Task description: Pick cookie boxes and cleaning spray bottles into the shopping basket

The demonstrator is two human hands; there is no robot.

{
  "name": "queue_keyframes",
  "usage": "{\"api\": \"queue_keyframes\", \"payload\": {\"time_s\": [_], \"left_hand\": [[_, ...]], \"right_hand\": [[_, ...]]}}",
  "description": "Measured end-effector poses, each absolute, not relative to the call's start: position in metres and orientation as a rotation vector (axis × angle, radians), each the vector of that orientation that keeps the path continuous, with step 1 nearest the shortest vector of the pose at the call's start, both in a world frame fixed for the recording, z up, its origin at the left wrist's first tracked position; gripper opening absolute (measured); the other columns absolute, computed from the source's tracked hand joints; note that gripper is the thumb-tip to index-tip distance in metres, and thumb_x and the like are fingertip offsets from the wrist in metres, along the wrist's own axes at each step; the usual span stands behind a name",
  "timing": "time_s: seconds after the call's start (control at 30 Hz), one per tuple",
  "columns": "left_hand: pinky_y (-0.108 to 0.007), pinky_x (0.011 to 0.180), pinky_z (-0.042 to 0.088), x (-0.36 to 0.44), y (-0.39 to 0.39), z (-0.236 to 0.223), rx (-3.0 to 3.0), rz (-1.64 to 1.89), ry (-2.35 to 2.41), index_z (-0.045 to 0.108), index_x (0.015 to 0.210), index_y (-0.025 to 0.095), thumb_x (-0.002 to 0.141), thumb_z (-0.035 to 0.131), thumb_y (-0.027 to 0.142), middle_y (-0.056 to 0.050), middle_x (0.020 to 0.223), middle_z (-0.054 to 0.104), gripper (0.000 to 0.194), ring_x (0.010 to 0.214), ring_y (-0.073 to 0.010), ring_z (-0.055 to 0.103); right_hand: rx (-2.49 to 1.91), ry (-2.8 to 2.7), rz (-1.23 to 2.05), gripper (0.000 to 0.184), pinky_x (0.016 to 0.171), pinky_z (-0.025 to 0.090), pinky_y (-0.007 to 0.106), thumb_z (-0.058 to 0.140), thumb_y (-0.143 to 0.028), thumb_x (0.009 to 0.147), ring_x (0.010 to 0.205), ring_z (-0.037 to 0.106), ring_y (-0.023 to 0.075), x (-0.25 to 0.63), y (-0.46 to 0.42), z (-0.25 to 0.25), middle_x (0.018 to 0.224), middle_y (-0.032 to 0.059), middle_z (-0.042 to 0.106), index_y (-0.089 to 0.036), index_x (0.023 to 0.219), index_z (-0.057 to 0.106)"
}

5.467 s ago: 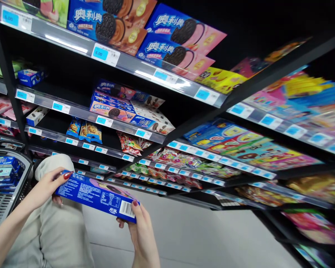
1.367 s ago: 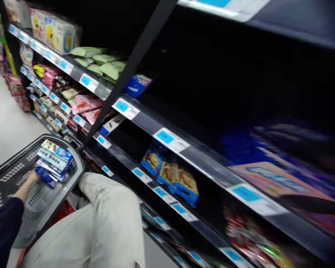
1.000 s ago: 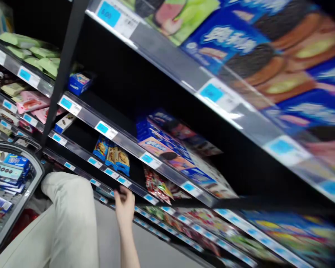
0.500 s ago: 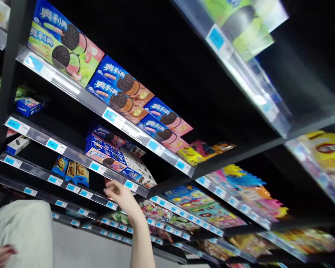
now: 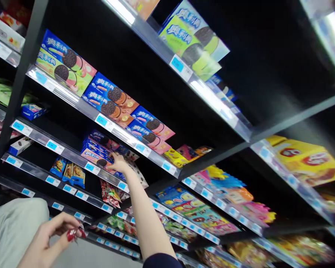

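Presently, the right hand (image 5: pixel 118 163) has its fingers bent over the right end of the blue-and-orange cookie box (image 5: pixel 93 156); whether it grips cannot be determined. The left hand (image 5: pixel 54 238), lower and nearer, is loosely curled, part-open, thumb close to fingertips. Cookie packs (image 5: pixel 78 174) lie below-left of the right hand.

Black shelving (image 5: pixel 145 80) in tiers, across the view. Dark upright (image 5: pixel 28 56) at left. Clear edge strips (image 5: pixel 69 97) with blue-and-white tags (image 5: pixel 55 146); bright light streaks on upper ones. Deep shadow behind. Grey floor (image 5: pixel 103 257) below.
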State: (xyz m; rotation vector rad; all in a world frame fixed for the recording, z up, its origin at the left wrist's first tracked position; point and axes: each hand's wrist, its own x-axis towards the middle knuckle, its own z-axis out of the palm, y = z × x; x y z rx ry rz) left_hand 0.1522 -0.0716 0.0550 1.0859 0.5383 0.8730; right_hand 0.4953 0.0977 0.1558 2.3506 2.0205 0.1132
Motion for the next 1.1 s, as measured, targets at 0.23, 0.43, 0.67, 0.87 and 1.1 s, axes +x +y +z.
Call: {"api": "queue_keyframes", "payload": {"time_s": [0.23, 0.43, 0.67, 0.87, 1.1], "left_hand": [[-0.029, 0.084, 0.050, 0.147, -0.059, 0.046, 1.211, 0.843, 0.585, 0.070, 0.097, 0.021, 0.085, 0.060, 0.059, -0.006, 0.096, 0.073, 0.041, 0.093, -0.0225, 0.065], [-0.035, 0.086, 0.056, 0.133, -0.039, 0.040, 0.914, 1.100, 0.641, 0.059, 0.120, 0.021, 0.083, 0.065, 0.055, -0.012, 0.118, 0.066, 0.050, 0.097, -0.0234, 0.065], [-0.039, 0.076, 0.062, 0.140, -0.053, 0.049, 0.744, 1.034, 0.383, 0.054, 0.121, 0.022, 0.065, 0.082, 0.053, -0.015, 0.132, 0.058, 0.069, 0.105, -0.0325, 0.066], [-0.035, 0.075, 0.061, 0.146, -0.063, 0.052, 0.733, 1.074, 0.430, 0.057, 0.112, 0.017, 0.070, 0.082, 0.041, -0.013, 0.112, 0.070, 0.055, 0.102, -0.0304, 0.068], [-0.034, 0.080, 0.061, 0.146, -0.065, 0.052, 0.767, 1.104, 0.404, 0.057, 0.115, 0.016, 0.071, 0.081, 0.038, -0.012, 0.108, 0.073, 0.055, 0.100, -0.0287, 0.070]], "right_hand": [[2.515, 2.211, 0.033, 0.055, 0.098, 0.042, 0.042, 0.076, -0.033, 0.066, 0.111, 0.058, 0.0294, 0.478, 0.074, 0.186, 0.119, 0.0097, 0.063, -0.020, 0.115, 0.058], [2.478, 2.408, -0.454, 0.048, 0.090, 0.046, 0.038, 0.067, -0.055, 0.069, 0.099, 0.063, 0.0272, 0.439, -0.010, 0.214, 0.104, 0.0067, 0.068, -0.019, 0.102, 0.064], [2.404, 2.190, -1.479, 0.042, 0.077, 0.043, 0.033, 0.071, -0.048, 0.065, 0.086, 0.060, 0.0241, 0.375, -0.095, 0.177, 0.089, 0.0047, 0.067, -0.017, 0.093, 0.065], [2.457, 2.155, -1.418, 0.038, 0.081, 0.042, 0.036, 0.065, -0.039, 0.066, 0.091, 0.059, 0.0265, 0.370, -0.119, 0.175, 0.093, 0.0061, 0.066, -0.017, 0.097, 0.064], [2.496, 2.179, -1.354, 0.041, 0.080, 0.042, 0.035, 0.065, -0.038, 0.064, 0.088, 0.058, 0.0255, 0.370, -0.130, 0.180, 0.092, 0.0053, 0.066, -0.018, 0.099, 0.066]]}}
